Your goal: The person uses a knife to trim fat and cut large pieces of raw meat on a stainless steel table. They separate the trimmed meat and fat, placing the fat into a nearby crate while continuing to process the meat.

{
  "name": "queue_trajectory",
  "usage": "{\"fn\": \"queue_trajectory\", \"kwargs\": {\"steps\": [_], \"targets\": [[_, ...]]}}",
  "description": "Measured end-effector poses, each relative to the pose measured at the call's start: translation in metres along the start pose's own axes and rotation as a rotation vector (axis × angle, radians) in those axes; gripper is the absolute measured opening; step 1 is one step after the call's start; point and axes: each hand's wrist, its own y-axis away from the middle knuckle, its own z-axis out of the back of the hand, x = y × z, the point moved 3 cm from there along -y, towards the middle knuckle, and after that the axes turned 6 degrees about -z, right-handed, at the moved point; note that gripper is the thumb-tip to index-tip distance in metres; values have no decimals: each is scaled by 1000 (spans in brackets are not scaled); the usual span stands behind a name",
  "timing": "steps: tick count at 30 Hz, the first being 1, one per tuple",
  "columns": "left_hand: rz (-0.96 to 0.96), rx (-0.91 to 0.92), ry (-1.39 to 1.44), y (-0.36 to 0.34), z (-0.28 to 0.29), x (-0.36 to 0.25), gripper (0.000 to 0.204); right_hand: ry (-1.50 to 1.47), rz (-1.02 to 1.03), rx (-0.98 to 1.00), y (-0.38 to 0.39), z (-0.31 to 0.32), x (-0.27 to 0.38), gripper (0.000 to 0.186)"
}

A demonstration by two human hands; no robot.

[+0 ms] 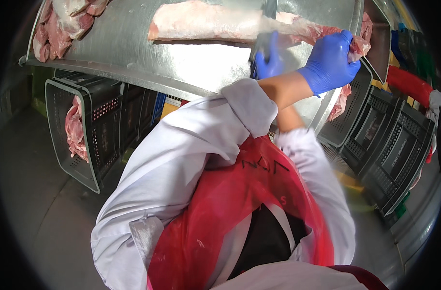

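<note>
A long slab of meat with pale fat (206,21) lies across the steel table, its redder, narrow end to the right. My left arm crosses over the right one, and my left hand (331,60), in a blue glove, is closed on that narrow end. Under the left forearm, my right hand (270,63), also gloved in blue, grips a knife (270,8). The knife is smeared by motion and stands across the slab, right of its middle. How deep the blade sits in the meat I cannot tell.
Several meat pieces (66,24) are heaped at the table's far left. A dark crate (89,121) with meat hangs low on the left. More dark crates (385,145) stand at the right, beside the steel table's edge (128,77). Something red (409,86) shows at far right.
</note>
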Motion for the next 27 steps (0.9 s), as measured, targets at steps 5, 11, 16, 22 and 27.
{"fn": "queue_trajectory", "kwargs": {"steps": [5, 11, 16, 22, 27], "targets": [[-9, -44, 73, -10, -1, -11, 19, 317, 254, -24, 1, 9, -47, 51], [14, -46, 159, -12, -2, -25, 19, 328, -66, 171, -1, 7, 3, 62], [22, -85, 187, -24, -1, -30, 18, 513, 16, 189, 6, -5, 15, 66], [-220, -79, 464, -27, -32, -81, 13, 489, 99, 184, -17, -20, -8, 68], [-153, 78, 567, -40, 12, -107, 12, 329, 375, 223, 73, 24, -64, 70]]}}
